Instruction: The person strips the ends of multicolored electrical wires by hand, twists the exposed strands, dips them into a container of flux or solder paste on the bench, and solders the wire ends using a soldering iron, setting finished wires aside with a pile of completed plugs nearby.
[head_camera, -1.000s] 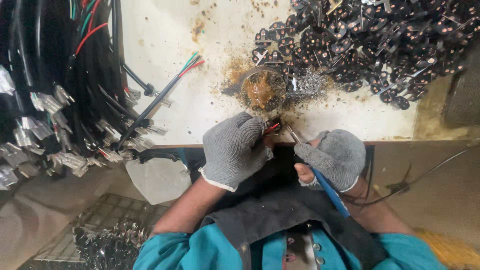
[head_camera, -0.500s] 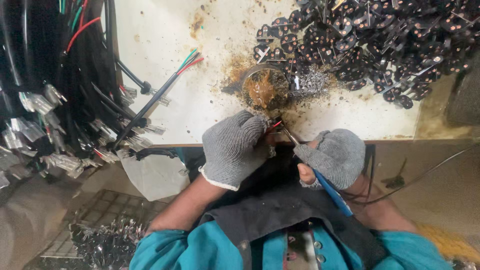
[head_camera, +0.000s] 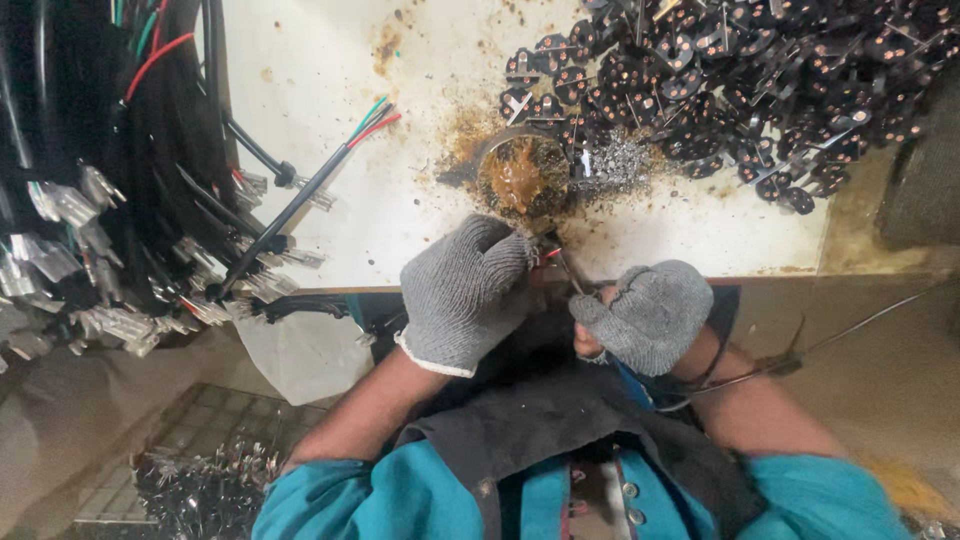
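Observation:
My left hand (head_camera: 463, 290), in a grey knit glove, is closed around the end of a cable whose red wire tip (head_camera: 551, 253) pokes out by the fingers. My right hand (head_camera: 648, 315), also gloved, grips a thin soldering iron (head_camera: 568, 270) whose tip meets the red wire. Both hands hover at the near edge of the stained white worktop (head_camera: 400, 150). Just beyond them sits a small round tin of brown flux (head_camera: 522, 176), with a clump of silvery solder (head_camera: 615, 165) beside it.
A heap of small black round plug parts with copper pins (head_camera: 740, 75) covers the far right of the worktop. Bundles of black cables with metal terminals (head_camera: 110, 230) hang at left. A wire tray holding metal pieces (head_camera: 200, 480) lies lower left. A thin cord (head_camera: 860, 320) runs right.
Both hands have stayed together at the worktop's edge. The iron tip has shifted a little against the red wire; nothing was picked up or let go.

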